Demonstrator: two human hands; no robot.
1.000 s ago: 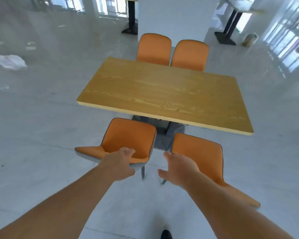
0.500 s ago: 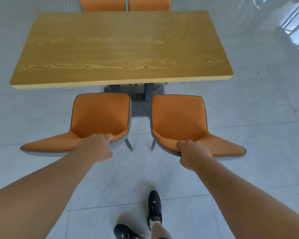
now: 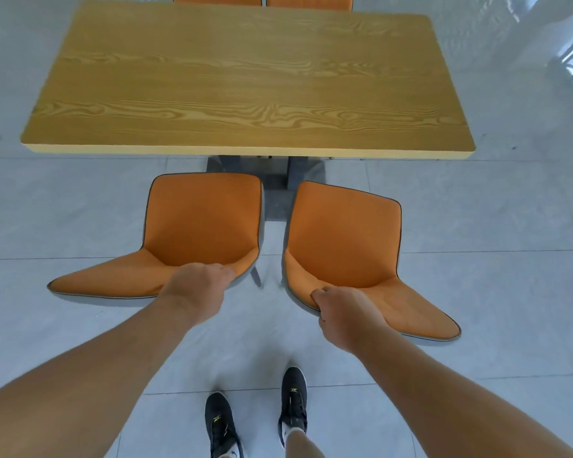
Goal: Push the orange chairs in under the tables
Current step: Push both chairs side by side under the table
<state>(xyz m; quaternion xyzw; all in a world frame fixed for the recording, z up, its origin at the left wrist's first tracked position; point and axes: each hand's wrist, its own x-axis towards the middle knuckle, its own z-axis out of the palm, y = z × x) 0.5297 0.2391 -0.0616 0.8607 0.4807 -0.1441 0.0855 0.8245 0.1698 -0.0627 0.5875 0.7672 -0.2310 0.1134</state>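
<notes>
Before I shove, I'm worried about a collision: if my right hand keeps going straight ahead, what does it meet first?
The right hand already grips the right chair backrest; straight ahead, the table edge probably comes first, though depth is unclear.

Pale tiled floor [image 3: 80, 209] beneath you

It is carrying two orange chairs [image 3: 205, 226], the wood-grain surface [image 3: 245, 77], and your black shoes [image 3: 220, 424].

Left hand [image 3: 199, 285] gripping left orange chair [image 3: 192, 233] backrest, right hand [image 3: 344, 312] gripping right orange chair [image 3: 348, 239], both short of wooden table [image 3: 245, 81]
</notes>
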